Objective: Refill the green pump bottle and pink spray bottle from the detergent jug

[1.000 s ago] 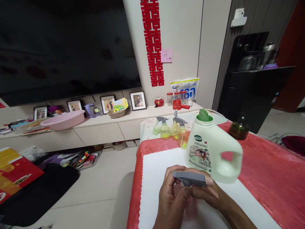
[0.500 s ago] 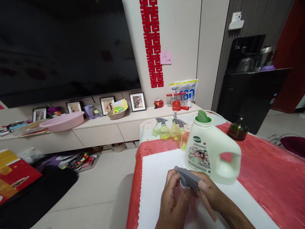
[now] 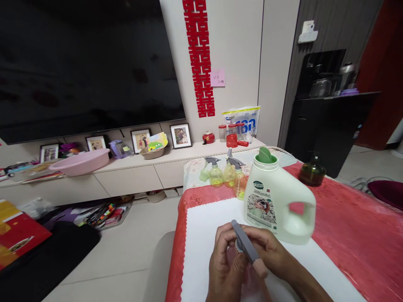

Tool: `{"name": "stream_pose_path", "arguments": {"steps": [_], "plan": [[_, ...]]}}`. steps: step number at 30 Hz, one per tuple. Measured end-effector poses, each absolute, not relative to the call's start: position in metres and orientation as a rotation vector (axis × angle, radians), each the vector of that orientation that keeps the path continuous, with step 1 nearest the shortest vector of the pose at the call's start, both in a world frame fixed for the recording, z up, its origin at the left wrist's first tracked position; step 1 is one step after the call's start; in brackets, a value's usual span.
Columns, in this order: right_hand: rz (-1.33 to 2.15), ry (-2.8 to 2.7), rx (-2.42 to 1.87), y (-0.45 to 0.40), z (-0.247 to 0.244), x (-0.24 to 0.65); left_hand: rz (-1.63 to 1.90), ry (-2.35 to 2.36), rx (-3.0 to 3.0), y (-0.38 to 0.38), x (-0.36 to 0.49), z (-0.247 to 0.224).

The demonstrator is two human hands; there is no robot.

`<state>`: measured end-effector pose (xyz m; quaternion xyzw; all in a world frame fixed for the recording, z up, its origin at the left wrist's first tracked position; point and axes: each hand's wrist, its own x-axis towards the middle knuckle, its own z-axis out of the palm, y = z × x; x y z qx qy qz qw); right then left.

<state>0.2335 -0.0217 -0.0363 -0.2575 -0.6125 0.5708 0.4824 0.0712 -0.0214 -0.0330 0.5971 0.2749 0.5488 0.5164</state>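
Low over the white mat (image 3: 201, 239), both hands hold a small spray bottle with a grey trigger head (image 3: 247, 245) and a pinkish nozzle end. My left hand (image 3: 224, 262) is closed around the bottle just below the head, thumb near the collar. The fingers of my right hand (image 3: 272, 249) are closed on the head's far right side. Most of the bottle's pinkish body is hidden by the hands. Just beyond them stands a large pale green jug (image 3: 294, 201) with an open neck and a green spout (image 3: 266, 155).
Several yellowish and orange spray bottles (image 3: 216, 175) with grey heads stand left of the jug. A dark green bottle (image 3: 311, 173) sits on the red tablecloth (image 3: 352, 218) at right. Red-lidded jars (image 3: 222, 133) and a pink basin (image 3: 80, 162) are on the low cabinet behind.
The grey spray head has turned in my hands, its nozzle end swinging down and nearer to me. My right fingers have shifted along it. The whole view has moved slightly.
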Motion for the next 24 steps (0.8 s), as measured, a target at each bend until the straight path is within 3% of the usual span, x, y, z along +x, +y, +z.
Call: {"name": "stream_pose_path", "arguments": {"steps": [24], "plan": [[1.528, -1.340, -0.484, -0.023, -0.039, 0.226, 1.365, 0.636, 1.516, -0.018, 0.072, -0.045]]}}
